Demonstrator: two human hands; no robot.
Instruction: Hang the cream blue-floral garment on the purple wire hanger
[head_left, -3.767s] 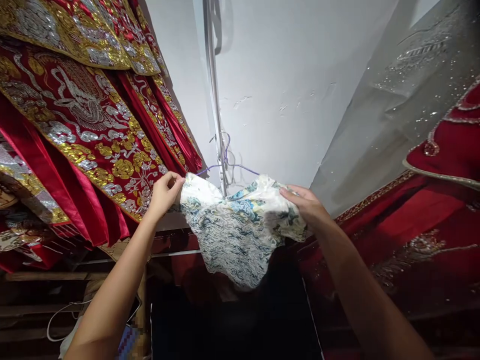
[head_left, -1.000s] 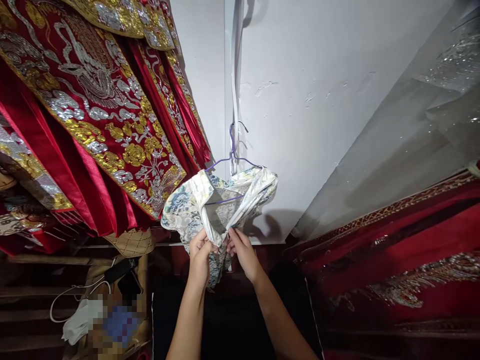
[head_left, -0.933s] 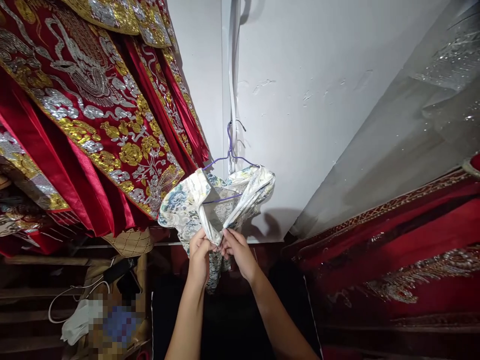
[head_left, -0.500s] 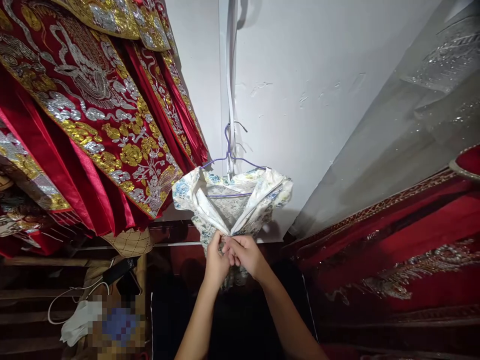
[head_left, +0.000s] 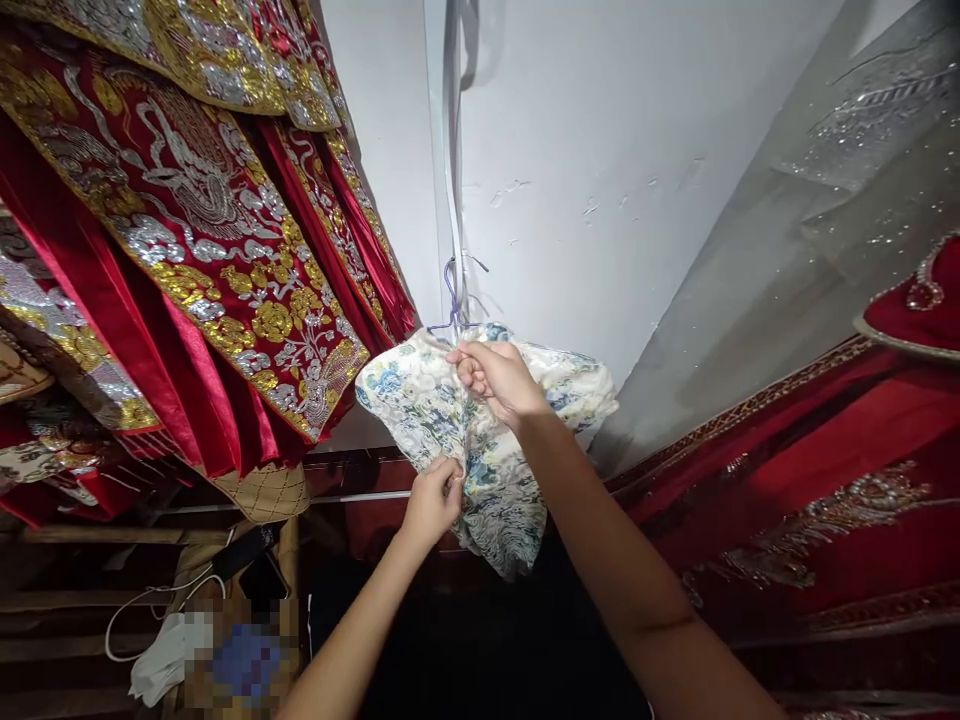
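Observation:
A white floral dress [head_left: 420,400] with blue and yellow blossoms hangs from a purple wire hanger [head_left: 454,300] against the wall. A zipper line runs down its middle, drawn together between my two hands. My right hand [head_left: 499,378] is closed in a pinch at the neckline, around the zipper pull, which the fingers hide. Lower down, my left hand [head_left: 435,495] pinches the fabric beside the zipper's bottom end. Below it, the gathered lower part of the dress tapers over my dark clothing.
Red embroidered robes [head_left: 217,230] hang at the left. A sheer glittery garment [head_left: 885,140] and red beaded garments [head_left: 840,450] hang at the right. At lower left, a bamboo rack [head_left: 289,550] holds a phone [head_left: 262,580], a white cable [head_left: 120,610] and a woven hat [head_left: 262,490].
My right hand has moved up from beside my left hand to the neckline. The dress's wide V-shaped opening has closed along the zipper. My left hand keeps its hold low down.

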